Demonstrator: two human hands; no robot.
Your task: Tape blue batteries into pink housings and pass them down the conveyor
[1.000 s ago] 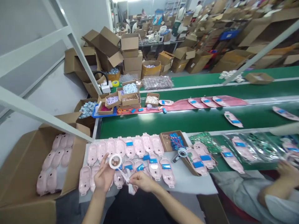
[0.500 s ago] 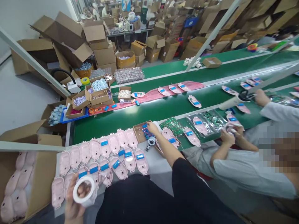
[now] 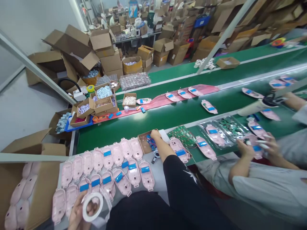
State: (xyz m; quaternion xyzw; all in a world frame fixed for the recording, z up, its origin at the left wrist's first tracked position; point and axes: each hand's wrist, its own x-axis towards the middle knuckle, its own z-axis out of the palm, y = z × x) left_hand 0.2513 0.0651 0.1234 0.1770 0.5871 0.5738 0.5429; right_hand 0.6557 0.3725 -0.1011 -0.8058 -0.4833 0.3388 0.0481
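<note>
My left hand (image 3: 80, 207) is closed around a wide roll of white tape (image 3: 90, 219), its fingertips showing through the core. The roll is close above the front row of pink plastic shells (image 3: 59, 204). Several of these shells carry blue battery packs (image 3: 107, 180) with thin wires. My right hand (image 3: 155, 134) reaches into a small cardboard box (image 3: 144, 145) at the belt's edge. Blue packs with red wires (image 3: 151, 142) lie under it. Its fingers look bent together, but what they hold is hidden. A small dark item with a round ring (image 3: 155, 156) lies just in front of the box.
The green conveyor belt (image 3: 115, 127) carries more pink shells (image 3: 209, 107). Green circuit boards (image 3: 182, 135) lie right of the box. A co-worker's hands (image 3: 247, 148) handle a shell at the right. A large carton of shells (image 3: 48, 182) stands left; a metal post (image 3: 35, 67) slants behind it.
The view has shifted slightly. My right hand has drawn back a little within the box. The tape roll in my left hand has turned, with a clear strip hanging at its right.
</note>
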